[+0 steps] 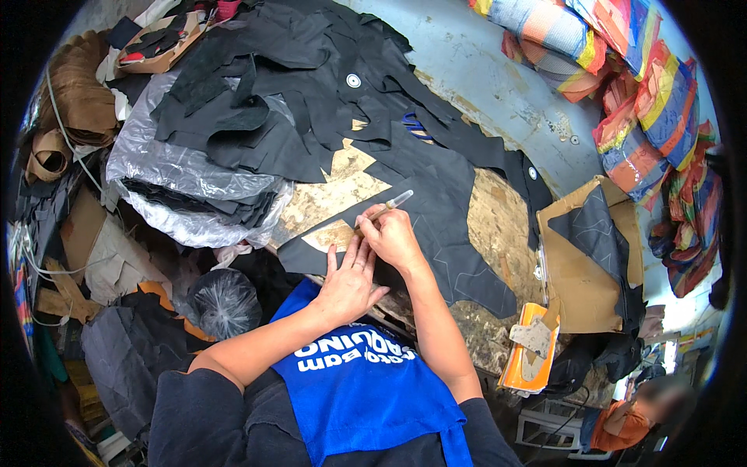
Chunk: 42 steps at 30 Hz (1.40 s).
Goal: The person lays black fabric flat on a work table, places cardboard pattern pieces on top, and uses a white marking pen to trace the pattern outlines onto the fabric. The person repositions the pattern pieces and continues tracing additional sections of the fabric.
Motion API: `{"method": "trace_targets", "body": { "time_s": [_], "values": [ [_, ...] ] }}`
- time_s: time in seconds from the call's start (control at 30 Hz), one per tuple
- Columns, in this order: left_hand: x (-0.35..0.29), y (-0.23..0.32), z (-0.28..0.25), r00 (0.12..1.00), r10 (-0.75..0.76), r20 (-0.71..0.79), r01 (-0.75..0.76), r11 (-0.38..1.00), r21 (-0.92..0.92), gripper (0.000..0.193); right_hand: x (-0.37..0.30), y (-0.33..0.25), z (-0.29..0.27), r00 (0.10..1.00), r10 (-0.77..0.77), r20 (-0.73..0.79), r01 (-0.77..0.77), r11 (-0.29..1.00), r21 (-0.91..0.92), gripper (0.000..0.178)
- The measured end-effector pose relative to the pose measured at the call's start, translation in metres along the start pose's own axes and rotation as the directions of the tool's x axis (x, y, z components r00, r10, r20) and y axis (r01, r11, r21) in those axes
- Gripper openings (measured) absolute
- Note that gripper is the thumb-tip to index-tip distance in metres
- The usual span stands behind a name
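My right hand (391,237) is closed round a slim pen (400,200) whose clear end points up and to the right. Its tip is hidden by the fingers, close to a sheet of black leather-like material (436,210). Thin pale outlines of curved and angular shapes run over the sheet's right part. My left hand (346,288) lies flat with its fingers stretched toward the right hand, pressing near the sheet's front edge. Between the fingertips and the sheet shows a cut-out gap with the worn board (331,235) beneath.
Black scraps (303,47) heap at the back, beside a clear plastic bag (179,171) of black pieces. An orange pad (527,358) with grey templates (533,340) lies right, near a cardboard box (580,272). Colourful sacks (638,117) hang far right; a person (622,412) sits lower right.
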<state>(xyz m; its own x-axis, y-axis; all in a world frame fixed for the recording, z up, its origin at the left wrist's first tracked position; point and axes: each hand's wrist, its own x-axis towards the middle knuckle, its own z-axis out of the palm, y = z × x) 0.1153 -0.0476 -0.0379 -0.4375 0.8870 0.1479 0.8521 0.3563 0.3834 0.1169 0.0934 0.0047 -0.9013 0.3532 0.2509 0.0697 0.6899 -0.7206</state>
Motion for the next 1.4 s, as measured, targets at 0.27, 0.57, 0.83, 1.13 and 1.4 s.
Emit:
{"method": "trace_targets", "body": {
  "time_s": [0.27, 0.57, 0.83, 1.13, 1.4],
  "values": [
    [0.004, 0.0, -0.013, 0.999, 0.036, 0.034, -0.039, 0.994, 0.106, 0.073, 0.018, 0.01, 0.013, 0.984, -0.034, -0.173, 0.04, 0.999, 0.036, 0.015],
    [0.035, -0.011, -0.057, 0.962, 0.007, 0.273, 0.006, 0.999, -0.046, 0.048, 0.007, 0.033, -0.018, 0.931, 0.152, -0.332, -0.194, 0.976, -0.097, 0.021],
    [0.083, -0.063, -0.062, 0.875, 0.167, 0.454, -0.004, 0.941, -0.338, 0.06, 0.0, 0.055, -0.015, 0.825, 0.449, -0.343, -0.345, 0.881, 0.324, 0.019],
    [0.103, -0.074, -0.081, 0.638, 0.043, 0.769, 0.5, 0.737, -0.456, 0.069, -0.025, 0.015, -0.01, 0.948, 0.104, -0.301, -0.195, 0.937, -0.29, 0.013],
    [0.109, -0.079, -0.087, 0.562, 0.087, 0.823, 0.572, 0.678, -0.462, 0.071, -0.056, -0.02, -0.01, 0.992, -0.044, -0.118, -0.002, 0.93, -0.369, 0.011]
  ]
}}
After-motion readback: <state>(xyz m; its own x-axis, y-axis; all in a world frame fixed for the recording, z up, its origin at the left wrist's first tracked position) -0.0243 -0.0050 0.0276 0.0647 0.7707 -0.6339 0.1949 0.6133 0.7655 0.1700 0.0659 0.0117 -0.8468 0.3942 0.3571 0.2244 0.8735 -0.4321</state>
